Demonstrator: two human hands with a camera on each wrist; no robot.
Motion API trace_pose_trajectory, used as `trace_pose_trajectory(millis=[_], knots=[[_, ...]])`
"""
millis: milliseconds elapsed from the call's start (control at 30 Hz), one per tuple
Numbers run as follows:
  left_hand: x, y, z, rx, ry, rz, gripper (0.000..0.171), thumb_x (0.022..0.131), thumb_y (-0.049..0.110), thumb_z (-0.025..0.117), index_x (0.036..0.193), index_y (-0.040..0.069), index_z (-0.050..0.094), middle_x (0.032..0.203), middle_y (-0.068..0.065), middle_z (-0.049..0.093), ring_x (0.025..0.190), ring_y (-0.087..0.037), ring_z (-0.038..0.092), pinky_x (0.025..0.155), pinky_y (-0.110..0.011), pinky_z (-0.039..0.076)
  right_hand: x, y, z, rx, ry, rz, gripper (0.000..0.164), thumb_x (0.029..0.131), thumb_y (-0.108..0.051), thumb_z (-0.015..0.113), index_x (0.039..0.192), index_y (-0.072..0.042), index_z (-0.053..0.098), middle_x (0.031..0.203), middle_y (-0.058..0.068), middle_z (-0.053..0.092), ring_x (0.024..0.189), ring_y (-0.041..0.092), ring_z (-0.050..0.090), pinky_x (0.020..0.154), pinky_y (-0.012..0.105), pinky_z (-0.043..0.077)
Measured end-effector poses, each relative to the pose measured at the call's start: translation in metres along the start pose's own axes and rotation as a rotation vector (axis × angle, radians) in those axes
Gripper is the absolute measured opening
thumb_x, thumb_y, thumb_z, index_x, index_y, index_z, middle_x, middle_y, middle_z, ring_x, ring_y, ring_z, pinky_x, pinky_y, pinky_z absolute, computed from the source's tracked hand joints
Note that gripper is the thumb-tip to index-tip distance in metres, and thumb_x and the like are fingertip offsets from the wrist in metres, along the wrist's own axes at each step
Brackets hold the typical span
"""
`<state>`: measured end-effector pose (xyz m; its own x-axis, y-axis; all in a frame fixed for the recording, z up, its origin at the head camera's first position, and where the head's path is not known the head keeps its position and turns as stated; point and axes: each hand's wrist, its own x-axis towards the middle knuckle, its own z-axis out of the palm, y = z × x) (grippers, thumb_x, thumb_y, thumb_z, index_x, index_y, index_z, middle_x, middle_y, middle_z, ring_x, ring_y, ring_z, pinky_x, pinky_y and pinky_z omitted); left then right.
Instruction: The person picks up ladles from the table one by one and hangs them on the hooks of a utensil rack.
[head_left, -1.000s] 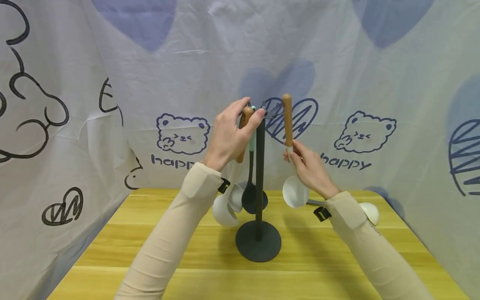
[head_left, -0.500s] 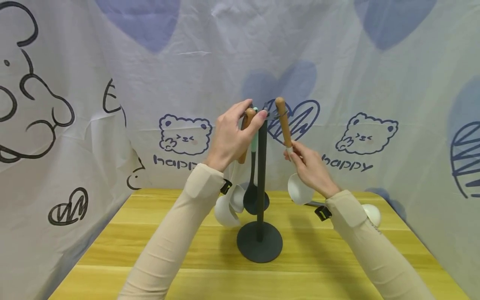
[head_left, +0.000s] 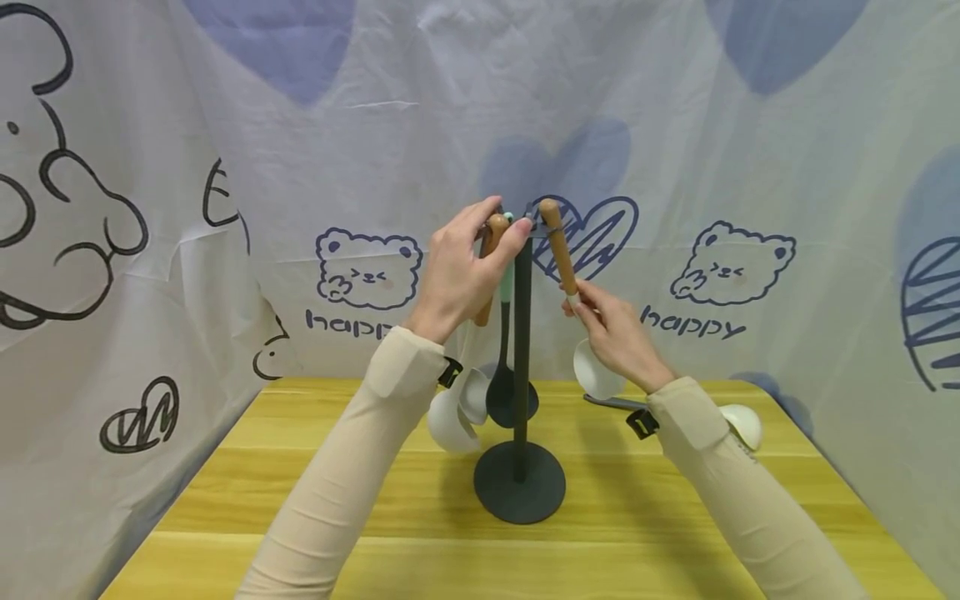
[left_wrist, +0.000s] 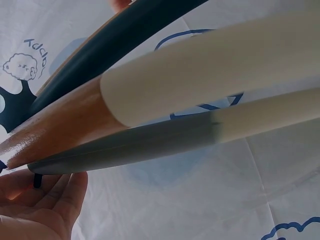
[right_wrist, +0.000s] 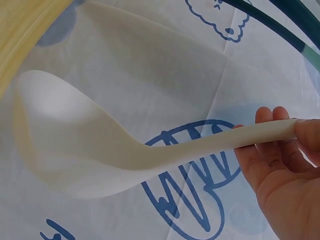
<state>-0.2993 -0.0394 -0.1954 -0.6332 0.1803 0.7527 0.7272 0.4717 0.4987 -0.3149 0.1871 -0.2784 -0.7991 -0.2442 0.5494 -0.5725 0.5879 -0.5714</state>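
A white ladle (head_left: pixel 598 371) with a wooden handle is pinched by my right hand (head_left: pixel 618 337) at its neck, just below the wood. Its handle leans left, and the upper end overlaps a hook at the top of the black utensil rack (head_left: pixel 521 358). In the right wrist view the ladle's bowl (right_wrist: pixel 75 140) hangs away from the fingers. My left hand (head_left: pixel 465 262) grips the rack's top, thumb on the near side. Beside it hang white ladles (head_left: pixel 450 423) and a black ladle (head_left: pixel 512 400) with a mint handle. The left wrist view shows a grey handle (left_wrist: pixel 125 147) close to the fingers.
The rack's round black base (head_left: pixel 520 492) stands on a yellow wooden table (head_left: pixel 360 542). Behind my right forearm lie another white ladle (head_left: pixel 742 425) and a grey handle (head_left: pixel 611 402). A printed white cloth (head_left: pixel 420 150) hangs behind and at both sides.
My right hand has tilted the ladle's handle to the left, bringing its top onto the rack's hook. The bowl has shifted slightly right and up. My left hand stays at the rack's top.
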Motion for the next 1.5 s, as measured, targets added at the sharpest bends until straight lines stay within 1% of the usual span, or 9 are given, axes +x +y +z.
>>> trace_pose_trajectory(millis=[100,367,600,833,1000,1233,1367,1500], knots=[[0.0,0.0,0.0,-0.005,-0.004,0.001,0.06,0.095,0.047,0.054,0.144,0.013,0.05,0.144,-0.008,0.053,0.122,-0.025,0.058,0.099,-0.043,0.051,-0.001,0.0,0.0,0.002,-0.006,0.0,0.035,0.104,-0.008,0.043,0.139,-0.007,0.053,0.114,0.022,0.066,0.11,0.035,0.064,0.098,0.051,0.051],[-0.002,0.001,0.002,0.003,-0.005,-0.005,0.06,0.096,0.047,0.054,0.144,0.013,0.05,0.143,-0.008,0.054,0.117,-0.023,0.06,0.095,-0.038,0.053,-0.001,0.008,-0.001,0.011,-0.038,0.017,0.037,0.105,-0.01,0.043,0.141,-0.01,0.051,0.114,0.019,0.066,0.112,0.035,0.062,0.1,0.052,0.05],[-0.001,0.0,0.001,0.0,-0.005,0.005,0.06,0.096,0.047,0.054,0.144,0.012,0.05,0.141,-0.008,0.055,0.112,-0.022,0.061,0.091,-0.035,0.054,0.0,0.007,0.001,0.07,-0.087,0.012,0.036,0.105,-0.014,0.044,0.14,-0.012,0.052,0.115,0.018,0.066,0.111,0.032,0.061,0.1,0.052,0.049],[0.0,-0.001,0.002,-0.018,-0.011,-0.007,0.058,0.096,0.046,0.054,0.144,0.013,0.05,0.141,-0.007,0.055,0.115,-0.023,0.059,0.094,-0.038,0.053,-0.002,0.005,0.002,0.075,-0.112,-0.015,0.031,0.105,-0.015,0.044,0.134,-0.012,0.054,0.107,0.014,0.067,0.102,0.027,0.063,0.093,0.048,0.052],[0.0,-0.001,0.004,-0.03,-0.004,-0.01,0.058,0.096,0.046,0.054,0.143,0.012,0.05,0.142,-0.007,0.054,0.117,-0.023,0.059,0.094,-0.036,0.053,-0.002,0.005,0.003,0.093,-0.122,-0.007,0.032,0.105,-0.015,0.045,0.136,-0.011,0.053,0.108,0.014,0.067,0.103,0.027,0.063,0.094,0.049,0.052],[-0.002,-0.003,0.004,-0.037,0.018,0.007,0.058,0.096,0.044,0.055,0.143,0.011,0.05,0.142,-0.008,0.054,0.121,-0.024,0.057,0.096,-0.038,0.053,-0.003,0.005,0.01,0.108,-0.135,0.005,0.033,0.105,-0.015,0.046,0.137,-0.014,0.052,0.108,0.015,0.068,0.101,0.027,0.064,0.092,0.047,0.051],[-0.002,-0.002,0.003,-0.039,0.022,0.007,0.059,0.096,0.044,0.055,0.144,0.011,0.049,0.143,-0.008,0.053,0.122,-0.024,0.057,0.096,-0.037,0.053,-0.004,0.003,0.014,0.14,-0.141,0.005,0.036,0.104,-0.013,0.046,0.14,-0.015,0.05,0.11,0.017,0.068,0.104,0.03,0.064,0.094,0.05,0.051],[-0.002,0.0,0.003,-0.032,0.012,0.004,0.06,0.095,0.045,0.054,0.145,0.013,0.048,0.143,-0.007,0.053,0.122,-0.023,0.057,0.096,-0.036,0.053,-0.005,0.001,0.015,0.142,-0.134,0.009,0.037,0.104,-0.013,0.046,0.141,-0.016,0.049,0.11,0.015,0.067,0.108,0.033,0.064,0.096,0.054,0.05]])
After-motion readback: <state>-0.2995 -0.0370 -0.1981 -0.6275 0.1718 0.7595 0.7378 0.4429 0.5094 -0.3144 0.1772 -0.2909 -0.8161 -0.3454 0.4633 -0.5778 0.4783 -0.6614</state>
